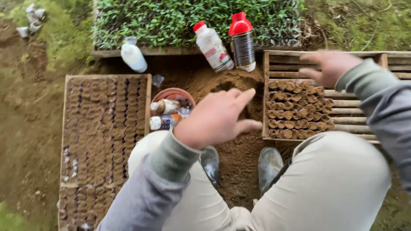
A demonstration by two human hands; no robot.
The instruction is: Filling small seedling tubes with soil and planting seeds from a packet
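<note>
From the head camera, the left hand [216,117] hovers empty with fingers spread above the soil heap [214,79]. The right hand [329,65], likewise loosely open and holding nothing, hangs over the wooden crate [364,105] of soil-filled leaf pots [297,109].

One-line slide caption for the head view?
Squatting person's left hand hovers over loose brown soil pile; right hand above wooden slatted crate holding rolled soil-filled seedling tubes.

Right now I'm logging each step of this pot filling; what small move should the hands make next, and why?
Probably lower the left hand into the soil pile below it: it hovers empty, fingers spread, and the right hand is empty too over the crate, which has only a few rows of soil pots.
</note>
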